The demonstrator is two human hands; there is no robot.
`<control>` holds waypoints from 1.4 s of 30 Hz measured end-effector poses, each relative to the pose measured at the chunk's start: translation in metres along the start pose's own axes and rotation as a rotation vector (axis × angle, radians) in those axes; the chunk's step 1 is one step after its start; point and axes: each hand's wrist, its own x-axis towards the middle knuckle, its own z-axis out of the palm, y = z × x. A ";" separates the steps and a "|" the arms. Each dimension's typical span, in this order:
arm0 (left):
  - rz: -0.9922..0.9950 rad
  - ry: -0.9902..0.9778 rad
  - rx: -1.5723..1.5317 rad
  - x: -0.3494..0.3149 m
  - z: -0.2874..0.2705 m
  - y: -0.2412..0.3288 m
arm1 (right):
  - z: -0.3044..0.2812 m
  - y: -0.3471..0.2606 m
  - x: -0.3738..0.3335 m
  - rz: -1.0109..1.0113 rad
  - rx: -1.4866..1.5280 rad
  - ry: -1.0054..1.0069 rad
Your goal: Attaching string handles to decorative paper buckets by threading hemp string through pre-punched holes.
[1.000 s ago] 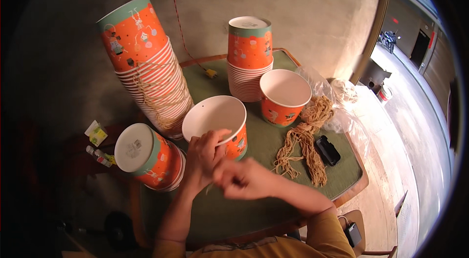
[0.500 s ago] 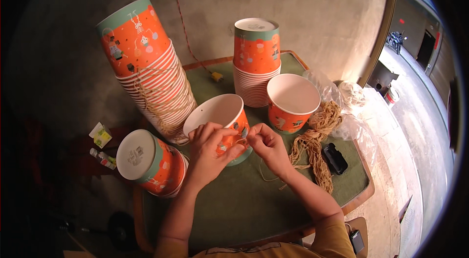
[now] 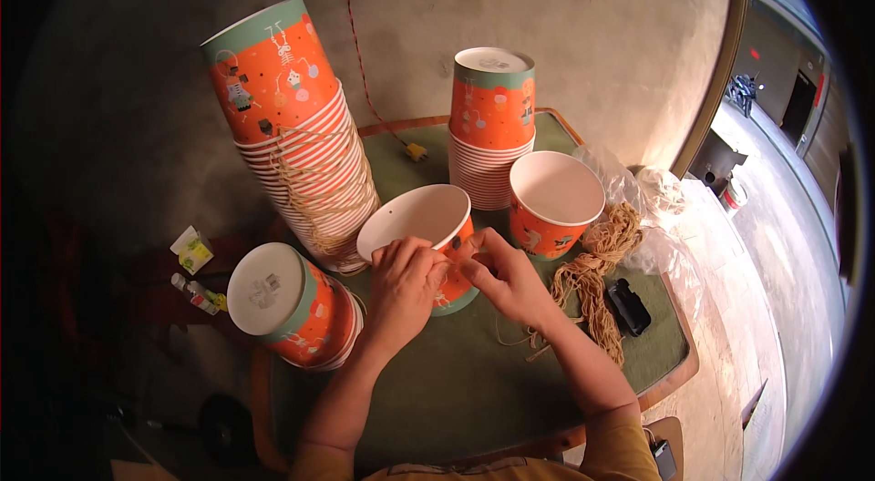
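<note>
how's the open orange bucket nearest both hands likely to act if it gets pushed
The bucket is probably light for its size, since its wall looks thin and no contents show. Its round, tapered sides suggest it might roll in a curve if tipped over.

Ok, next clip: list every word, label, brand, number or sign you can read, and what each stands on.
None readable.
Front-left stack, base print: too small.
Back stack, base print: too blurred.
Bottle, label: too small.
Packet, any print: too small.
Bucket at the hands: drawings, no legible text.
</note>
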 end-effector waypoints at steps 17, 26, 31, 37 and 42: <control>-0.021 -0.052 0.066 -0.001 0.001 -0.005 | -0.001 0.003 0.014 0.100 -0.242 -0.194; -0.012 -0.043 0.066 -0.002 -0.001 -0.005 | -0.005 0.016 0.016 0.203 -0.040 -0.246; -0.012 -0.048 0.019 -0.002 -0.006 -0.007 | -0.004 0.019 0.016 0.202 0.033 -0.259; -0.015 -0.048 -0.017 -0.002 -0.009 -0.008 | 0.000 0.028 0.016 0.153 0.139 -0.252; -0.012 -0.039 0.006 -0.002 -0.010 -0.009 | 0.004 0.033 0.016 0.133 0.180 -0.242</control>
